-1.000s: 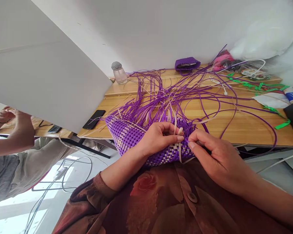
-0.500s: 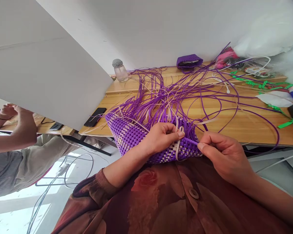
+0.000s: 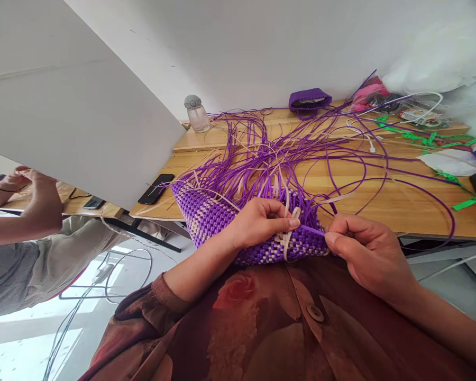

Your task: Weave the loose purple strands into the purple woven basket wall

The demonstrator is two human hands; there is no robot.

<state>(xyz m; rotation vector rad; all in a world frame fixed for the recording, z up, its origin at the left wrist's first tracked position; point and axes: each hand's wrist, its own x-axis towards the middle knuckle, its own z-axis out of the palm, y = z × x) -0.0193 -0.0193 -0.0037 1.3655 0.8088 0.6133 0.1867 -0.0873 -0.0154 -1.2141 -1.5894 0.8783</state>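
A purple strip point(image 3: 312, 229), pinched between the closed fingertips of left hand point(image 3: 257, 225) and right hand point(image 3: 371, 254), is best kept flat and evenly taut; the purple-and-cream weaving point(image 3: 206, 217) is placed at the table's point(image 3: 400, 214) near edge.

Woven piece point(image 3: 206, 214): purple and cream checks. Desk point(image 3: 381, 203): light wood grain. Shirt point(image 3: 262, 328): brown, red rose print.

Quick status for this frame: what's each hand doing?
Left hand: closed, thumb and fingers pinching at the woven piece's edge.
Right hand: closed, pinching a purple strip held taut.
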